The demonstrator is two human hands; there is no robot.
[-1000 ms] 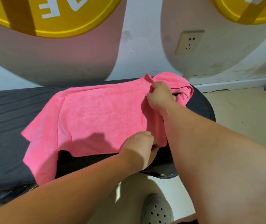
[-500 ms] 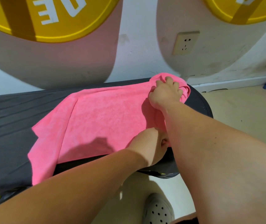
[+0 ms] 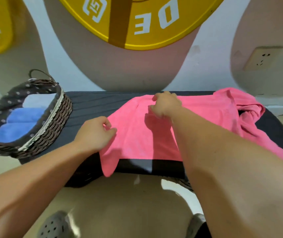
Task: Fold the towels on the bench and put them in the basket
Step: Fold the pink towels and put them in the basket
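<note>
A pink towel [image 3: 137, 140] lies spread over the dark grey bench [image 3: 89, 103], folded over toward the left, one corner hanging off the front edge. My left hand [image 3: 97, 133] pinches the towel's near left corner. My right hand [image 3: 165, 104] grips the far left edge of the same towel. More pink cloth [image 3: 247, 107] lies bunched at the bench's right end. A woven basket [image 3: 58, 117] stands at the left end, holding folded blue towels [image 3: 20, 122] and a pale one.
The bench stands against a wall with a yellow round sign [image 3: 137, 19] and a power socket [image 3: 261, 57]. My grey perforated shoes [image 3: 55, 225] rest on the beige floor below the bench's front edge.
Both hands have carried the towel's right edge across to the left, folding it over itself. The view has swung left, so the basket now shows.
</note>
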